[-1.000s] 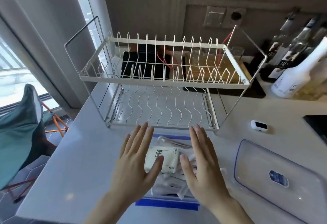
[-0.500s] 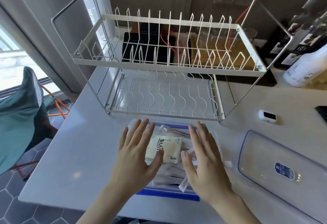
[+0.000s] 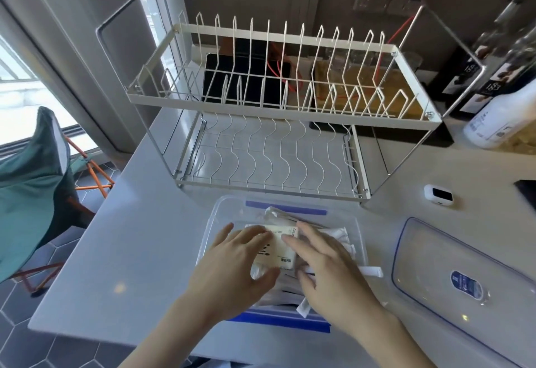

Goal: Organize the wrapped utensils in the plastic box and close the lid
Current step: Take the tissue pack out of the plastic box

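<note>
Both hands press flat on the packet
Left hand [image 3: 232,274] and right hand [image 3: 330,274], fingers straight, rest on the wrapped utensils [image 3: 278,251] inside the plastic box [image 3: 208,240]; lid [image 3: 464,274] lies just right on the worktop [image 3: 139,251].

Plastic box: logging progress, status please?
Left hand and right hand flat on cream wrapped packet. Clear blue-trimmed plastic box open. Clear lid lies right. One wrapper overhangs rim.

Both hands reach into the clear plastic box [image 3: 216,216] on the pale counter [image 3: 139,251]. The left hand [image 3: 229,274] and right hand [image 3: 333,277] lie flat, fingers fairly straight, on a cream packet [image 3: 280,247] that tops the white wrapped utensils [image 3: 336,235]. The blue-edged lid [image 3: 452,254] lies right of the box, apart from it. A white 2-tier dish rack [image 3: 278,100] stands just behind.
</note>
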